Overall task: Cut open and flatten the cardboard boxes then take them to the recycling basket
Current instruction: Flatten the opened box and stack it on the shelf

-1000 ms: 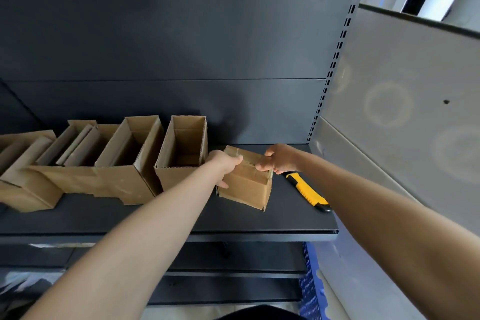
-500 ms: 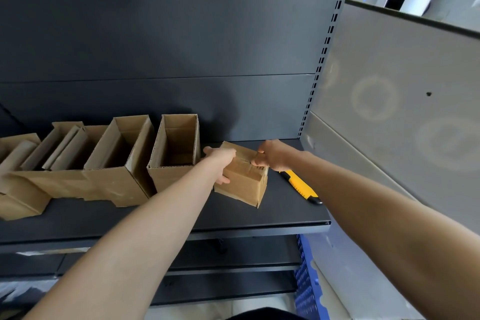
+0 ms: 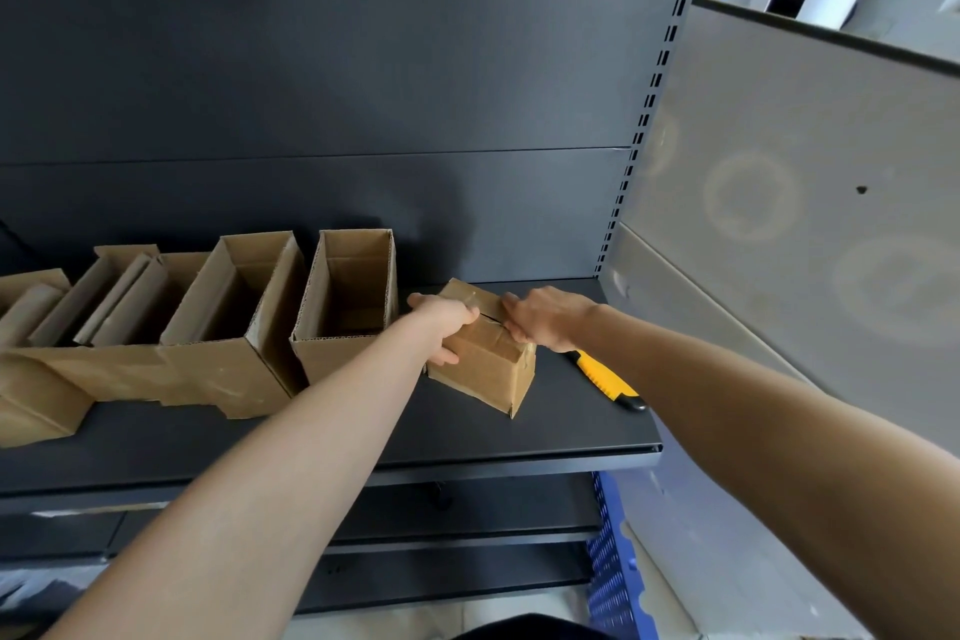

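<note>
Cardboard box [image 3: 483, 374]: hands [image 3: 445, 323] [image 3: 546, 322] apparently gripping top flaps.

Dark shelf [image 3: 571, 426]: cardboard boxes [image 3: 228, 379], yellow knife [image 3: 605, 377].

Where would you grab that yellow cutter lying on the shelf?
Around the middle of the yellow cutter, coming from above with fingers pinching its two long sides. It lies flat on the shelf, slim and diagonal; its far end is hidden behind the right hand.
</note>
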The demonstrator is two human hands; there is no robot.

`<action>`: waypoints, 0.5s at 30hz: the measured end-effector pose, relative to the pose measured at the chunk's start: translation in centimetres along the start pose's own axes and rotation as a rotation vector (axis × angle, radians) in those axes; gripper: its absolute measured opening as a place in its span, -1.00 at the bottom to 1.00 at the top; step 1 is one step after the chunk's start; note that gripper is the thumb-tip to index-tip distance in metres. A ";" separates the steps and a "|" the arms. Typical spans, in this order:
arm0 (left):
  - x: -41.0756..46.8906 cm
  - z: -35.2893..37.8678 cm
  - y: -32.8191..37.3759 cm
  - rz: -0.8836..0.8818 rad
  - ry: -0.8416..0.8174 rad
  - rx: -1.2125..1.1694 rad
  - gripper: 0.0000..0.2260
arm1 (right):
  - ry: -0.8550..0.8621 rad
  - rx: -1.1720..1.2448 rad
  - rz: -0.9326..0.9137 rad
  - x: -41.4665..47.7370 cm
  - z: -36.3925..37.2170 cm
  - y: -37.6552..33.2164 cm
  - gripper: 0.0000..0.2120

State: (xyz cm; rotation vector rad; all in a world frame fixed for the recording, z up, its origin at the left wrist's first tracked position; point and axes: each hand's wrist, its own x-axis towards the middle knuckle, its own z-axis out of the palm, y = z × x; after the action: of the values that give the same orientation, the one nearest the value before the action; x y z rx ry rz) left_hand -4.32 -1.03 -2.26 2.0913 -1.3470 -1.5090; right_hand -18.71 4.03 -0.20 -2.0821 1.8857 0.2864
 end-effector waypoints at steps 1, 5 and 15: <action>0.0 -0.1 0.1 -0.002 -0.003 0.008 -0.39 | -0.002 -0.002 0.008 0.1 0.0 0.0 -0.76; 0.4 -0.2 0.2 0.009 -0.037 -0.029 -0.40 | -0.002 -0.004 0.047 0.3 -0.1 0.0 -0.73; 0.8 1.1 0.5 -0.064 0.016 -0.180 -0.24 | 0.000 -0.007 -0.018 -0.1 -0.7 0.7 -0.75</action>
State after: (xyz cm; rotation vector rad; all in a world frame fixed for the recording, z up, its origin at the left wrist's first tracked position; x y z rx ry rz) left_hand -5.52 -1.63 -2.96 2.0467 -1.1039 -1.5717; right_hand -19.48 3.84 0.47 -2.1028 1.8675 0.2886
